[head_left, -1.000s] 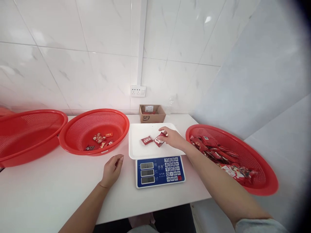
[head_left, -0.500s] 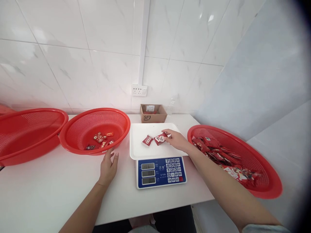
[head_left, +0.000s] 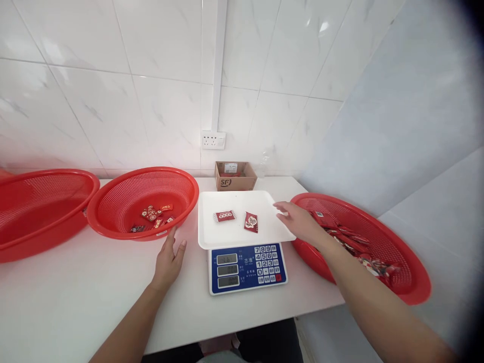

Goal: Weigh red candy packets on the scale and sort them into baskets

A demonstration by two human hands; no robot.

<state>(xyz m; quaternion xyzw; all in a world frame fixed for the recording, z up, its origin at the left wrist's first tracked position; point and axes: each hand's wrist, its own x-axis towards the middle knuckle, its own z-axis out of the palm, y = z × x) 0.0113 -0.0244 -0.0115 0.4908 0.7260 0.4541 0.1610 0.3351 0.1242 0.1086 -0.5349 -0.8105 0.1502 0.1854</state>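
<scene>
Two small red packets lie apart on the white pan (head_left: pixel 212 237) of a digital scale (head_left: pixel 247 269): a flat one with dotted ends (head_left: pixel 225 216) and a tilted one with white characters (head_left: pixel 251 222). Over the pan's right edge is my right hand (head_left: pixel 298 221), its fingers apart and holding nothing. My left hand (head_left: pixel 168 262) rests open and empty at the table, its fingertips near the front rim of a red perforated basket (head_left: pixel 139 186). Several red packets (head_left: pixel 154 217) lie inside that basket.
At right, a red basket (head_left: pixel 414 287) holds many red packets (head_left: pixel 346 237), partly hidden by my right arm. Another red basket (head_left: pixel 45 222) stands far left. An open cardboard box (head_left: pixel 236 182) sits behind the scale, below a wall socket (head_left: pixel 214 140).
My right hand has let go of the packet with white characters and moved right, off it. Both packets have turned on the pan. My left hand has barely moved.
</scene>
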